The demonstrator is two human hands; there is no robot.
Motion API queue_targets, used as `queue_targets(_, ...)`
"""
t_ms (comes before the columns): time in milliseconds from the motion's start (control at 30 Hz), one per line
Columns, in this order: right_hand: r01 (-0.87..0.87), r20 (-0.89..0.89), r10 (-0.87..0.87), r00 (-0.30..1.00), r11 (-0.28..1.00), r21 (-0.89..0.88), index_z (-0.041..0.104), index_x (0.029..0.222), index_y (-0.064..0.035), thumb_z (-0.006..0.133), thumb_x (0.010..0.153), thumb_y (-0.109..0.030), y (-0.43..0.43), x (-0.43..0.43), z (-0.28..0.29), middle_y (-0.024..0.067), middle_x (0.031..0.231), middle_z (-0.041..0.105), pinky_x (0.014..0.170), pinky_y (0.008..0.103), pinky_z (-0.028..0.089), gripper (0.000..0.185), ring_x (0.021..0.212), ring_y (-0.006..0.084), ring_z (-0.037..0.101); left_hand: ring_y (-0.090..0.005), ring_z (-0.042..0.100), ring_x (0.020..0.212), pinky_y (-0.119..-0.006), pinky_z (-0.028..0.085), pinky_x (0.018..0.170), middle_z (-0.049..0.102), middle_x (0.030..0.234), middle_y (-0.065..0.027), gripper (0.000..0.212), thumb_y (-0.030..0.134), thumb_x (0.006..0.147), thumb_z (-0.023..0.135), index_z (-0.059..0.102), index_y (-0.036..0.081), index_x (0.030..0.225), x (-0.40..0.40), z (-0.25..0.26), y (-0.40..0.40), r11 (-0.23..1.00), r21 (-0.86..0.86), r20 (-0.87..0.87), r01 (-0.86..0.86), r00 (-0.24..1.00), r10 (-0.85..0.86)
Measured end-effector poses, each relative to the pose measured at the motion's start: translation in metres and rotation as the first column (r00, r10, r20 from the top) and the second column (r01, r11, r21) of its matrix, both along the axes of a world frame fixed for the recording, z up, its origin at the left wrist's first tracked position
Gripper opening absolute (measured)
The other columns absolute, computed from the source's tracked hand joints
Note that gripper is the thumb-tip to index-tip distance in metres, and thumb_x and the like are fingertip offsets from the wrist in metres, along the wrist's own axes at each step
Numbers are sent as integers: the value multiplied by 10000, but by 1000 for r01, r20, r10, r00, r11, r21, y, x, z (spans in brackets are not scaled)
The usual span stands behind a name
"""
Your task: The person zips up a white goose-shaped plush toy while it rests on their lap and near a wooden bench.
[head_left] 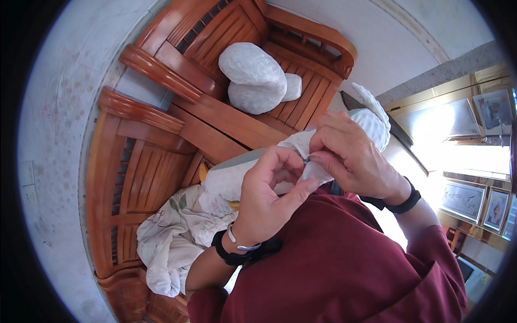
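My left hand and my right hand meet in front of my chest, both pinching white fabric at a small dark piece, perhaps a zipper pull; its exact kind is hard to tell. The cloth belongs to, or lies on, a long white and grey-green stuffed item across my lap, partly hidden by my hands. Its puffy white end shows beyond my right hand. Beneath my left forearm, a crumpled white cloth with a leaf print and dark lettering lies on the wooden seat.
White stuffed pieces rest on a slatted wooden chair ahead. Another wooden seat with a slatted back is at the left, by a stained pale wall. Framed pictures and a bright window area are at the right.
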State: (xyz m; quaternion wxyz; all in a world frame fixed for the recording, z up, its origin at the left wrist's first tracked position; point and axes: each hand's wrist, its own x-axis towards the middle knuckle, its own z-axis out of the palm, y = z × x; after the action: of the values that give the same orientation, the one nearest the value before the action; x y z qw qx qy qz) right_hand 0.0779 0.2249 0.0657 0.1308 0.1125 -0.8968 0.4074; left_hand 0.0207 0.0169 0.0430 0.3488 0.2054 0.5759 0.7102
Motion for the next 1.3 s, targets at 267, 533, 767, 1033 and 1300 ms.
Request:
queue_targets(267, -65, 163, 73, 984, 996, -58, 636, 977, -2, 690, 863, 66, 2, -4, 19, 138, 937, 603, 780, 434, 479, 143, 885, 342, 601, -40, 538, 754, -213, 440, 667, 632, 895, 6, 52, -45, 1013, 617, 663, -40, 1038, 2, -3, -8, 986, -107, -68, -131, 990, 124)
queue_targets(533, -476, 333, 467, 819, 878, -59, 591, 1427, 18, 656, 923, 95, 10, -50, 66, 224, 1492, 570, 1047, 435, 543, 514, 1313, 403, 619, -29, 390, 717, -223, 325, 628, 514, 843, 44, 118, -43, 1029, 530, 645, -19, 1043, -6, 12, -32, 963, -147, -239, -226, 953, 188)
queue_targets(767, -854, 361, 795, 488, 521, 7, 520, 1498, 2, 646, 969, 38, -22, -132, 73, 205, 1526, 570, 1057, 461, 538, 545, 1323, 399, 622, -221, 552, 766, -321, 453, 714, 593, 918, -97, 156, -81, 962, 514, 634, -15, 1036, 18, 11, -46, 818, -94, -440, -568, 760, 478)
queue_targets(1033, -939, 546, 836, -60, 138, -315, 651, 1229, -16, 669, 969, -19, -69, -173, 41, 132, 983, 685, 786, 354, 512, 260, 858, 240, 651, -169, 570, 862, -282, 463, 805, 605, 959, -69, 151, -37, 1012, 534, 658, -8, 1093, 77, 22, -30, 519, -219, -417, -826, 560, 716)
queue_targets(1300, -795, 458, 868, -193, 136, -592, 676, 1127, 2, 681, 978, 10, -97, -172, 6, -10, 1005, 679, 783, 226, 483, 150, 904, 34, 596, -40, 521, 840, -226, 410, 706, 624, 952, 37, 151, 95, 968, 739, 690, 17, 1088, 107, -2, 2, 240, -104, -162, -965, 255, 953)
